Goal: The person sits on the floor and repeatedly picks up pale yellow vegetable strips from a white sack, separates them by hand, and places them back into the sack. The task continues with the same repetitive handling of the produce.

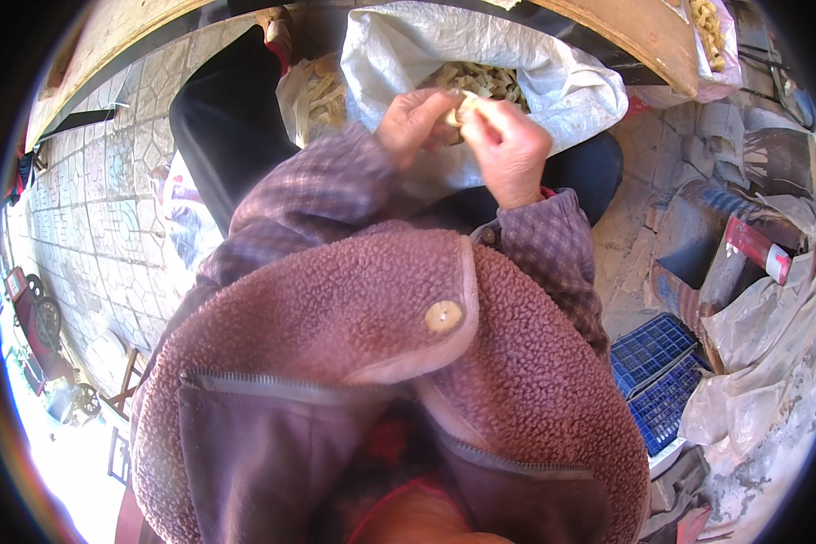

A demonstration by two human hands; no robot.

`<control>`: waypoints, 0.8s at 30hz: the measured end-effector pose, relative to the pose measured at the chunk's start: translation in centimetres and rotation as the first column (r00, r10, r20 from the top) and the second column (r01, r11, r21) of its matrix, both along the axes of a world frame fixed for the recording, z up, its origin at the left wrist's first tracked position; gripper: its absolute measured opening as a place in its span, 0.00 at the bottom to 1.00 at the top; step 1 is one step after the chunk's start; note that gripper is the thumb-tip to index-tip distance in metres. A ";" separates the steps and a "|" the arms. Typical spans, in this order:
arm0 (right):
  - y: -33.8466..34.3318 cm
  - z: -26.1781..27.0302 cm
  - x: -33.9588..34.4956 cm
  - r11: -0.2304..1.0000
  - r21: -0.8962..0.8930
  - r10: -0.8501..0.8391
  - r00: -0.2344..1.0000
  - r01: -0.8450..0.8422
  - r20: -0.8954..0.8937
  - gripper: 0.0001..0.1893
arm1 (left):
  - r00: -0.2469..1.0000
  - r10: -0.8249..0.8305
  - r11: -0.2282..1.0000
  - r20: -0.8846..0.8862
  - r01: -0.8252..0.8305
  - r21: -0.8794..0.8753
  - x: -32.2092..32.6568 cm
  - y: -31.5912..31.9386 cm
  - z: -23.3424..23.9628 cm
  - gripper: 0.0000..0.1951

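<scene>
Both hands meet over the mouth of a white woven plastic sack, which lies open in front of me and across my lap. My left hand and my right hand pinch a small pale yellowish piece between their fingertips. Fingers cover most of it, so its exact kind is unclear. Below the hands, inside the sack, lie many pale strip-like pieces. A thin translucent plastic bag with similar, larger strips stands left of the sack.
A wooden board edge curves across the top. Beyond it at right sits a pinkish bag of pale pieces. Blue plastic crates, a red-and-white container and plastic sheeting lie at right. Paving tiles extend left.
</scene>
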State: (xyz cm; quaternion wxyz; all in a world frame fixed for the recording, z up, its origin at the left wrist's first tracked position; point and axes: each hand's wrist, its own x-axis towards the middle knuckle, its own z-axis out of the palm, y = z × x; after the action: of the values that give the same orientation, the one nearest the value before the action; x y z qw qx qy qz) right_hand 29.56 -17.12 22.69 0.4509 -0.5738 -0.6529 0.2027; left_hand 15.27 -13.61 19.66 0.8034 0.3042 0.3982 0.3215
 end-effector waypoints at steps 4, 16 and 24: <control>1.1 1.2 1.2 0.952 -0.268 -0.273 0.814 0.150 -0.513 0.05 | 0.999 -0.033 0.994 0.027 0.030 0.109 -0.4 -0.8 0.9 0.14; 0.5 0.1 0.7 0.731 -0.467 -0.129 0.572 -0.497 -0.810 0.13 | 0.981 -0.194 0.980 0.008 0.194 0.035 -2.0 -0.9 0.5 0.13; 0.7 0.6 0.9 0.738 -0.445 -0.408 0.190 -0.508 -0.893 0.02 | 0.973 -0.199 0.978 0.115 0.204 -0.042 -2.4 -0.3 0.9 0.14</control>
State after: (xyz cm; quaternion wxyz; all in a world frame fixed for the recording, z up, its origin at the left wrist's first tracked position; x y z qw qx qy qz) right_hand 30.49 -16.42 23.30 0.5082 -0.4011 -0.1067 0.7546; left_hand 12.84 -13.92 20.54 0.8606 0.3030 0.3287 0.2438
